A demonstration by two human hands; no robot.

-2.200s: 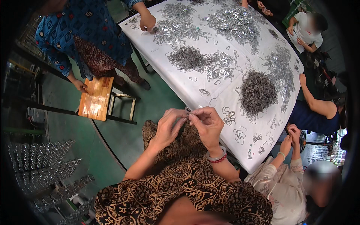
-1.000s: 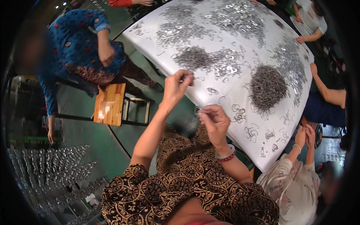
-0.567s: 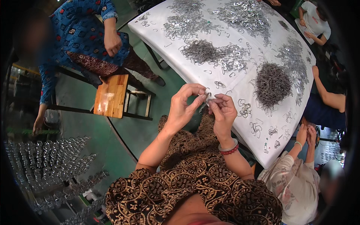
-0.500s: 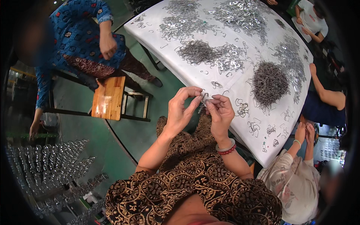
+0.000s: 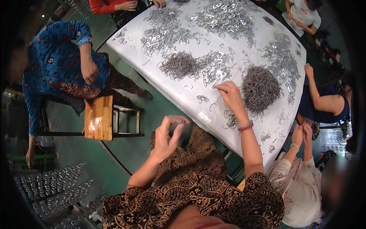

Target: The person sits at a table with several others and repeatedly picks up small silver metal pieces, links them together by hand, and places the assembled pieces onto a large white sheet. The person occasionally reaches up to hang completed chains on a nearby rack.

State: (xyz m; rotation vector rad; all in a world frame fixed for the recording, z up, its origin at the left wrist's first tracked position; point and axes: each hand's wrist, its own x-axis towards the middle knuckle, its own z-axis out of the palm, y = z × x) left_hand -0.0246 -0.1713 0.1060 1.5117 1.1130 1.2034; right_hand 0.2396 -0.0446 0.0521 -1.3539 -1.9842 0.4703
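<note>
The two hands are held well apart from each other. The right hand (image 5: 232, 97) is stretched over the white bench (image 5: 177, 89), with its back turned up and its fingertips brought near to one another. Whether something small is pinched there cannot be told, because the tips are too small in the view. The left hand (image 5: 166, 139) is held above the lap, before the edge of the bench. Its fingers are bent, and its thumb is raised toward them; the tips are blurred, so it cannot be told whether a piece is gripped.

The metal hooks (image 5: 228, 21) are spread on the bench in several heaps. Just to the right of the right hand, a dark heap (image 5: 261, 89), round and dense, is seen. A small clump (image 5: 202, 99) is placed near the fingertips, on the side of the bench edge, and a loose clump (image 5: 230, 120) is found near the right wrist. Farther away, a grey heap (image 5: 179, 65) is met on its right side by a shiny heap (image 5: 215, 66).

A red bracelet (image 5: 246, 126) is worn on the right wrist. At the left, a wooden stool (image 5: 99, 118) is placed on the green floor (image 5: 122, 150), near a co-worker (image 5: 61, 53) dressed in blue.
</note>
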